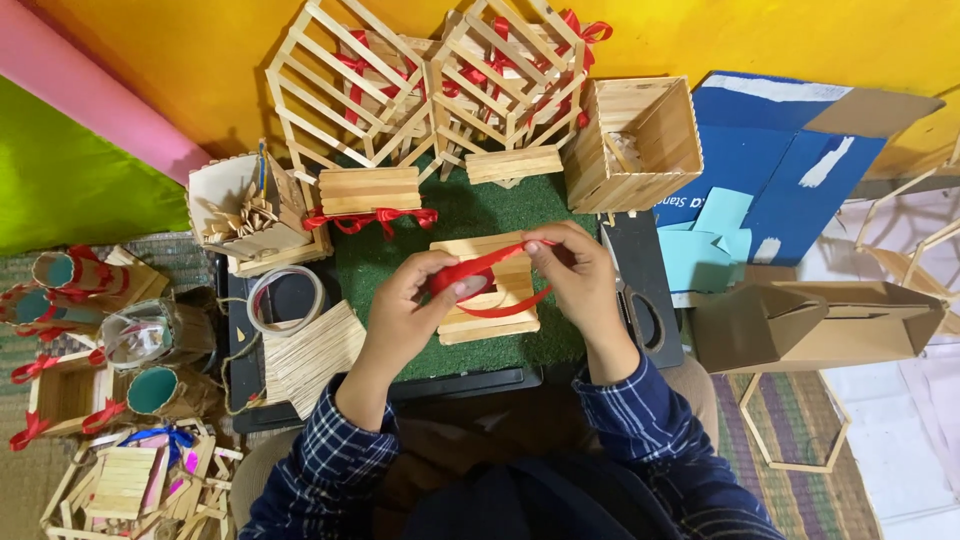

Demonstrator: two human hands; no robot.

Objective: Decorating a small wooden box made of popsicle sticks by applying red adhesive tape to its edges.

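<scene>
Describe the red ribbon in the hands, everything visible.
The red ribbon is a narrow, glossy band that looks like satin. It is stretched between the left hand and right hand, then loops down across the small wooden stick panel lying on the green mat.

A glossy red satin ribbon [490, 268] crossed a pale tan panel of flat wooden craft sticks [487, 290] on a dark green turf mat [440, 215], framed by navy-and-white plaid shirt sleeves [330, 450], a blue cardboard box [770, 150], and a yellow-orange wall [180, 60] behind.
</scene>
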